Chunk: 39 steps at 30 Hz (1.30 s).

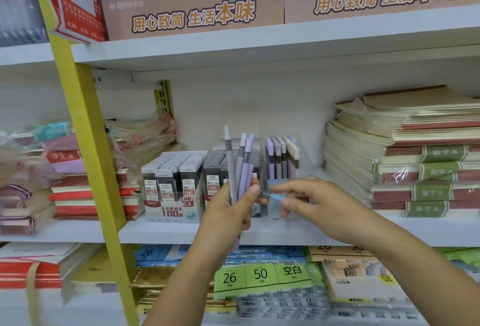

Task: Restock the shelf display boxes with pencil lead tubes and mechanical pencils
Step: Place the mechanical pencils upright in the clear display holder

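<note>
Left hand (pixel 233 206) grips a pencil bundle (pixel 240 167) upright, fingers curled round the barrels, at the near edge of the shelf (pixel 181 232). Right hand (pixel 311 198) pinches a blue pencil (pixel 275 197) sideways between thumb and forefinger, its other fingers loosely spread. The pencil's tip seems to touch the left thumb, but blur leaves that unsure. The clear box (pixel 303 154) just behind holds upright pencils.

Risk: the bundle fans out at the top, so its slim, smooth barrels could slip through a slack grip. The sideways pencil could catch the box wall and topple the standing ones.

Lead tubes (pixel 171 169), left: flat, hard plastic, ranked tight in card trays.
</note>
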### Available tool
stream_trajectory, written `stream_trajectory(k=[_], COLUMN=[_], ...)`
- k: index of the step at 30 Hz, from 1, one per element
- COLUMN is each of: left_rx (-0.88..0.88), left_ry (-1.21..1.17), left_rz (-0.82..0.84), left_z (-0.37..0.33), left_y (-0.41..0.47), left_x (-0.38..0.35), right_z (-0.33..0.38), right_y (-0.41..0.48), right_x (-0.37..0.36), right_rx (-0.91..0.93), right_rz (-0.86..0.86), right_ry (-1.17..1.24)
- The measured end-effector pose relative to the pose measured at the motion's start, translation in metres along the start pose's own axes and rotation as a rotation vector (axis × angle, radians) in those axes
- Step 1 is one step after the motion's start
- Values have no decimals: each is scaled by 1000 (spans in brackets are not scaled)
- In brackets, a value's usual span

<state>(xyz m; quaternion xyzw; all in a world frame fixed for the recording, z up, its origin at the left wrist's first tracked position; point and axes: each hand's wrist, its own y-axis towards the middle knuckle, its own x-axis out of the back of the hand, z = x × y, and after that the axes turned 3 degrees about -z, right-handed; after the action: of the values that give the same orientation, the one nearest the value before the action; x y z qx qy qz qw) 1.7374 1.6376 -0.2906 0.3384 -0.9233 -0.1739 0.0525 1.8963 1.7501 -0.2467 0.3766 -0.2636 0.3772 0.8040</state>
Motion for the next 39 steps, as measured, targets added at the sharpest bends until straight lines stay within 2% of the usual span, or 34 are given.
stream_trajectory(k=[2,4,9,12,15,21,26,32,39], left_rx=[1,8,42,44,43,36,46,43,52], left_ry=[-17,-50,-64,-53,-48,-30,-30,-31,-31], left_rz=[5,0,19,19,2,6,5,1,25], left_z=[-1,-2,3,5,6,8,11,12,13], left_y=[0,1,3,4,6,10,13,14,15], left_x=[-4,-5,-8,-11,-13,-18,-18,-17,-17], right_z=[-1,1,4,5,-3,-32,-44,-43,-49], right_y=[-2,-1,26,45,54,57,58,51,53], right_x=[8,17,51,67,67,45,29,25,18], right_rx=[-24,-73,10,101,141,147,199,205,132], right_rz=[-50,-146,-526,-629,-601,-544,-614,-610,-638], right_ry=[47,204,438,331,97,-95,-71,48,-54])
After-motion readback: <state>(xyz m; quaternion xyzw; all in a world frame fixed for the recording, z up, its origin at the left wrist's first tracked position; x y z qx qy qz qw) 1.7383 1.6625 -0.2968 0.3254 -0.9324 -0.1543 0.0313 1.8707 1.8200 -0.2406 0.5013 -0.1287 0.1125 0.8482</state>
